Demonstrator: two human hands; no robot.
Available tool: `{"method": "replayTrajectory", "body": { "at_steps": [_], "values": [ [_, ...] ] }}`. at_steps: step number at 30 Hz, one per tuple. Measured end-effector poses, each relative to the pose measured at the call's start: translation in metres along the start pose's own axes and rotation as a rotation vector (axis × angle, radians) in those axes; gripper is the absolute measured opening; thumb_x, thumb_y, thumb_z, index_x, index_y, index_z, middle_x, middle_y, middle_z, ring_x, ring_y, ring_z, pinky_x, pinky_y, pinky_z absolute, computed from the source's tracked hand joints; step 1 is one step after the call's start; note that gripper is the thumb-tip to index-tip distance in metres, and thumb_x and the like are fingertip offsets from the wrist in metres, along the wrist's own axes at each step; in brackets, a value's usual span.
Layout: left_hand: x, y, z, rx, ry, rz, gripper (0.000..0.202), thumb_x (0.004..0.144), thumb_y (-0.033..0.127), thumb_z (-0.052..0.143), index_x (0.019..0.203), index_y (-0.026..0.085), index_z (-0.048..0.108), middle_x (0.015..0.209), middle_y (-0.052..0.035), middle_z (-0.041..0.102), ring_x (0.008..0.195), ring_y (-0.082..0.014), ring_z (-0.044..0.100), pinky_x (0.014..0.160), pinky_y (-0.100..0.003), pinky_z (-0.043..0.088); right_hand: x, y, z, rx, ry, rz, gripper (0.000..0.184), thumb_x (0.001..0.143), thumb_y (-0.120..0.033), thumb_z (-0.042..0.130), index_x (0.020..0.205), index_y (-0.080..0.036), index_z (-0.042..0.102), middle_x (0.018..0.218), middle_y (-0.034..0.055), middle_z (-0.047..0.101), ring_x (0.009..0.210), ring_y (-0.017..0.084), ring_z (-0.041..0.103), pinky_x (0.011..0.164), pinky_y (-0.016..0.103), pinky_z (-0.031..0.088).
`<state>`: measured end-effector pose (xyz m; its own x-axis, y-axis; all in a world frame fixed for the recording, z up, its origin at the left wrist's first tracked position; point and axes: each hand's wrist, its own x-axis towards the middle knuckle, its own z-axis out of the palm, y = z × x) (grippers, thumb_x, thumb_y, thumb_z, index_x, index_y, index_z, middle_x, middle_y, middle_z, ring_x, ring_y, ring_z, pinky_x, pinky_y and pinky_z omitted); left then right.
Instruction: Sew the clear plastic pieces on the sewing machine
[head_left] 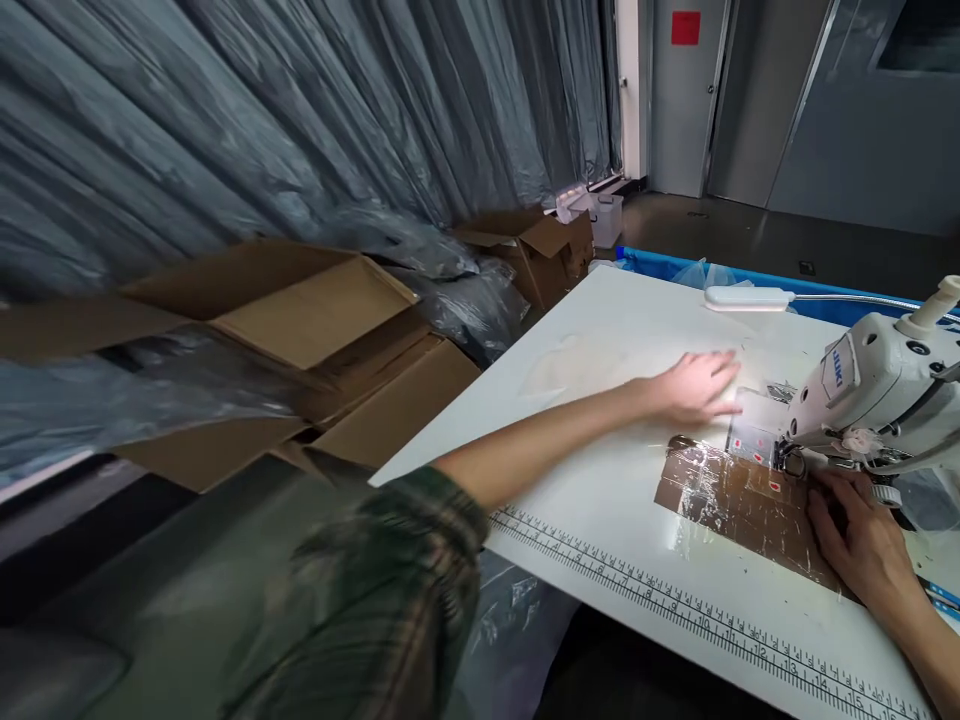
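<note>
My left hand (694, 387) is stretched over the white table, left of the sewing machine (840, 385). Its fingers are extended and spread, slightly blurred, with nothing visible in them. My right hand (866, 535) rests low beside the needle area, on the right edge of a brown taped patch (739, 500). A gap shows between its thumb and bent fingers; some fingertips are hidden near the machine. Under the needle lies a pale metal bed plate (754, 410) with small red marks. I make out no work piece at the presser foot (787, 458).
A printed ruler (675, 605) runs along the front edge of the table (577, 400). A white lamp head (750, 298) on a flexible neck lies at the back. Open cardboard boxes (315, 310) and clear plastic stand at left, before a grey curtain (337, 100). Blue-handled tools (941, 595) lie at right.
</note>
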<state>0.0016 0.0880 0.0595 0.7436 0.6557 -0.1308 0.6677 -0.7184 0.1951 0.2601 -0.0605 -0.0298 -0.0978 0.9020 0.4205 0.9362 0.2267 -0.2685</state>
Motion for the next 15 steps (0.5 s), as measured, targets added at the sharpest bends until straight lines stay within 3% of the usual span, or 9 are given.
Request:
{"method": "replayTrajectory", "body": {
  "at_steps": [4,8,10,12,15],
  "values": [
    [-0.091,0.021,0.031,-0.031,-0.006,0.304,0.087,0.092,0.064,0.054,0.157,0.012,0.028,0.165,-0.0185,0.023,0.152,-0.0364,0.026,0.123,-0.053,0.027,-0.001,-0.008,-0.001,-0.070,0.053,-0.012,0.037,0.101,-0.038,0.039,0.108,-0.020,0.070,0.097,0.0134,0.071,0.087,0.031,0.070,0.067,0.043,0.061],
    [-0.157,0.029,0.067,-0.037,0.046,0.385,0.091,0.090,0.061,0.059,0.159,0.013,0.024,0.165,-0.0149,0.024,0.154,-0.0312,0.024,0.126,-0.047,0.025,-0.010,-0.013,-0.005,-0.087,0.087,-0.111,0.033,0.101,-0.033,0.039,0.115,-0.020,0.066,0.106,0.0129,0.067,0.088,0.028,0.069,0.073,0.042,0.061],
    [-0.170,0.031,0.082,0.029,0.139,0.352,0.085,0.091,0.051,0.064,0.159,0.016,0.026,0.164,-0.0116,0.028,0.154,-0.0283,0.026,0.126,-0.044,0.027,-0.021,-0.014,-0.007,-0.131,0.090,-0.182,0.037,0.100,-0.031,0.041,0.130,-0.020,0.060,0.120,0.0148,0.062,0.101,0.029,0.067,0.082,0.043,0.060],
    [-0.171,0.034,0.095,0.135,0.256,0.331,0.070,0.096,0.041,0.059,0.155,0.014,0.034,0.162,-0.0107,0.033,0.151,-0.0278,0.032,0.123,-0.043,0.032,-0.038,-0.012,-0.010,-0.200,0.039,-0.254,0.051,0.099,-0.029,0.044,0.150,-0.024,0.043,0.130,0.0157,0.057,0.112,0.031,0.063,0.089,0.046,0.057],
    [-0.163,0.040,0.112,0.277,0.471,0.323,0.049,0.101,0.033,0.051,0.146,0.014,0.049,0.155,-0.0107,0.046,0.142,-0.0280,0.046,0.116,-0.043,0.040,-0.068,-0.004,-0.011,-0.297,0.022,-0.252,0.065,0.099,-0.027,0.040,0.161,-0.028,0.022,0.128,0.0156,0.060,0.106,0.034,0.064,0.082,0.049,0.056]
  ]
}}
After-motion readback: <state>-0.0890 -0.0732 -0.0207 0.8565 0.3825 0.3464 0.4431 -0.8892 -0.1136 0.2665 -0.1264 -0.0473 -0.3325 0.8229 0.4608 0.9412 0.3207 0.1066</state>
